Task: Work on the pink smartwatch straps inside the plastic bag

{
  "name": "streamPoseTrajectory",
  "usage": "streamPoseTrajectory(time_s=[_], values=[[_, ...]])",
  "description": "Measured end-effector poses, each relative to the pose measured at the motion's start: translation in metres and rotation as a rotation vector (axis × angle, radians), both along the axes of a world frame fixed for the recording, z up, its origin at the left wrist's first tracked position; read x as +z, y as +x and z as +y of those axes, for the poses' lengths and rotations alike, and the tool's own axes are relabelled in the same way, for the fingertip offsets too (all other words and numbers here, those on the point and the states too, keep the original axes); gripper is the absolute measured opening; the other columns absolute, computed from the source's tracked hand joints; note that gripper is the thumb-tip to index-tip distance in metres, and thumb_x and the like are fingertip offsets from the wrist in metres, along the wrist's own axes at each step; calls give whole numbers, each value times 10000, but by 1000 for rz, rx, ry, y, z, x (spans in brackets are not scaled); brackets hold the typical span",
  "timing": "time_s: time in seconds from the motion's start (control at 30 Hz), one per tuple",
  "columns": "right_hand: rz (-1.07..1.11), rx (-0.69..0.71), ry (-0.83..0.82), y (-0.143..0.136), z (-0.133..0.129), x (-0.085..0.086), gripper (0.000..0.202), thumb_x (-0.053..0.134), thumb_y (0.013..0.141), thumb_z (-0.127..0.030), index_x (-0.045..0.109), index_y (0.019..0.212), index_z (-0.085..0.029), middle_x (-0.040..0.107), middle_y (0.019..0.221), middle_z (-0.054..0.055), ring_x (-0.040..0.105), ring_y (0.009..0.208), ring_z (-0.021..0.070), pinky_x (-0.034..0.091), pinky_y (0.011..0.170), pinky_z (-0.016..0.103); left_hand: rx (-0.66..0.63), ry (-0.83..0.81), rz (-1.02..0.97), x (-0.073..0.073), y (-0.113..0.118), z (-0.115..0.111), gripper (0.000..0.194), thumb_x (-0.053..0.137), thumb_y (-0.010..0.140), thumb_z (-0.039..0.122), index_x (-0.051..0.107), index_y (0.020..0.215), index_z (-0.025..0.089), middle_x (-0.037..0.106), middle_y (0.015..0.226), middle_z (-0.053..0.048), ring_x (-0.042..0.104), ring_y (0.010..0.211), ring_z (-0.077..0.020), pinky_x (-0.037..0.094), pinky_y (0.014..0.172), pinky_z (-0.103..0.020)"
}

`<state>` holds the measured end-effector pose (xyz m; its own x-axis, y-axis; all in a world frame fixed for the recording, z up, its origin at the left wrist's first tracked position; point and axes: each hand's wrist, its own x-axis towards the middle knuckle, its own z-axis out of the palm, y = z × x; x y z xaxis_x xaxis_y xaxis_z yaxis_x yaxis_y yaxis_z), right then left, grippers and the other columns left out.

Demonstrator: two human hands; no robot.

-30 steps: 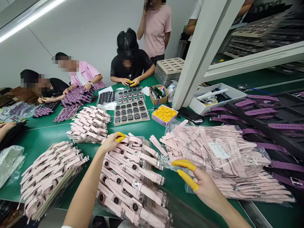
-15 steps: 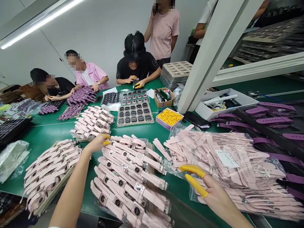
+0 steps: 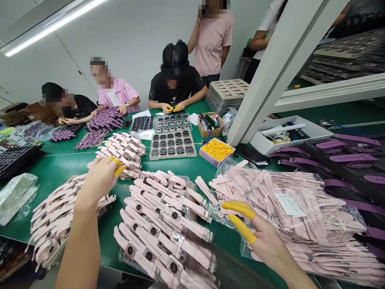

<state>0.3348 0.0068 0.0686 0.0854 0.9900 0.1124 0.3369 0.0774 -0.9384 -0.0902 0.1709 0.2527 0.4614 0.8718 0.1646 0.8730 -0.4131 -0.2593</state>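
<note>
My left hand (image 3: 100, 180), with yellow finger cots on its fingertips, is closed in a pinch on a pink watch strap (image 3: 120, 166). It hovers between the left tray of pink-strapped watches (image 3: 52, 218) and the pink watches stacked behind (image 3: 128, 146). In front of me a tray holds rows of pink-strapped watches (image 3: 162, 224), several with their dark round sensors up. My right hand (image 3: 255, 233) also wears yellow cots; its thumb and forefinger are apart, at the near edge of the bagged pink straps (image 3: 267, 188). Loose pink straps (image 3: 206, 190) lie beside that bag.
A box of yellow finger cots (image 3: 218, 150) stands behind the straps, near a black phone (image 3: 254, 154). Trays of dark watch faces (image 3: 173, 146) lie mid-table. Purple-strapped watches (image 3: 345, 156) sit at right. A slanted white post (image 3: 282, 72) rises there. Several people work across the table.
My left hand has moved left and toward me, away from the middle tray's far corner. My right hand has shifted slightly left. The co-worker opposite has brought both hands together.
</note>
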Motion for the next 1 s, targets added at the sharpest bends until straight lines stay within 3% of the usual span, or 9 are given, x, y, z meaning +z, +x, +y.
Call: streamPoseTrajectory(time_s=[0.17, 0.27, 0.33, 0.4, 0.5, 0.6, 0.67, 0.83, 1.0], values=[[17, 37, 228, -39, 26, 36, 342, 614, 1000, -426, 626, 1342, -416, 654, 1374, 47, 595, 1328, 329, 500, 1157, 572, -114, 104, -47, 33, 37, -35, 148, 470, 887, 214, 615, 862, 233, 667, 855, -107, 608, 865, -322, 480, 881, -489], [-54, 89, 312, -64, 44, 69, 547, 653, 981, -449, 477, 1495, -389, 542, 1496, 78, 484, 1428, 349, 418, 1215, 595, -272, 4, -156, 36, 70, -52, 188, 459, 948, 206, 645, 955, 233, 679, 897, -85, 607, 889, -290, 477, 882, -447], [-114, 204, 342, -75, 53, 86, 455, 624, 998, -467, 548, 1428, -337, 631, 1363, 97, 559, 1331, 351, 447, 1178, 589, -339, -81, -225, 31, 86, -60, 197, 455, 996, 228, 650, 976, 236, 685, 910, -69, 610, 885, -262, 480, 864, -410], [-149, 361, 314, -78, 57, 91, 267, 520, 1051, -462, 677, 1197, -304, 720, 1097, 77, 675, 1077, 312, 568, 1005, 509, -348, -161, -276, 21, 90, -64, 195, 461, 1026, 261, 652, 997, 237, 701, 945, -61, 622, 890, -245, 483, 840, -386], [-166, 463, 197, -67, 52, 79, 336, 428, 1084, -438, 696, 953, -283, 713, 877, 41, 677, 787, 255, 591, 710, 386, -253, -310, -299, 2, 75, -63, 160, 525, 1026, 318, 662, 998, 240, 710, 933, -47, 638, 860, -236, 487, 758, -354], [-175, 388, 178, -45, 37, 61, 267, 465, 1069, -385, 713, 1023, -298, 732, 919, 48, 689, 782, 260, 582, 674, 383, -184, -524, -360, -22, 50, -51, 176, 625, 988, 396, 678, 1063, 247, 709, 954, -40, 662, 891, -233, 525, 763, -326], [-163, 331, 240, -29, 26, 56, 216, 512, 1050, -333, 724, 1092, -322, 743, 921, 49, 703, 787, 259, 589, 671, 377, -228, -610, -482, -39, 40, -35, 300, 589, 1011, 425, 648, 1252, 256, 703, 1185, -79, 664, 1078, -242, 549, 911, -340], [-139, 191, 343, 6, 5, 64, 259, 613, 986, -274, 735, 1133, -449, 755, 870, 21, 718, 717, 254, 604, 596, 360, -208, -529, -515, -84, 50, 15, 505, 513, 1027, 410, 504, 1514, 275, 432, 1629, -129, 414, 1490, -322, 421, 1175, -455], [-84, -83, 272, 38, -16, 50, 160, 712, 894, -452, 797, 1019, -503, 776, 872, 47, 749, 771, 353, 669, 741, 529, -177, -647, -401, -113, 70, 39, 320, 545, 996, 413, 730, 1156, 205, 706, 1175, -119, 686, 1084, -294, 532, 964, -361]])
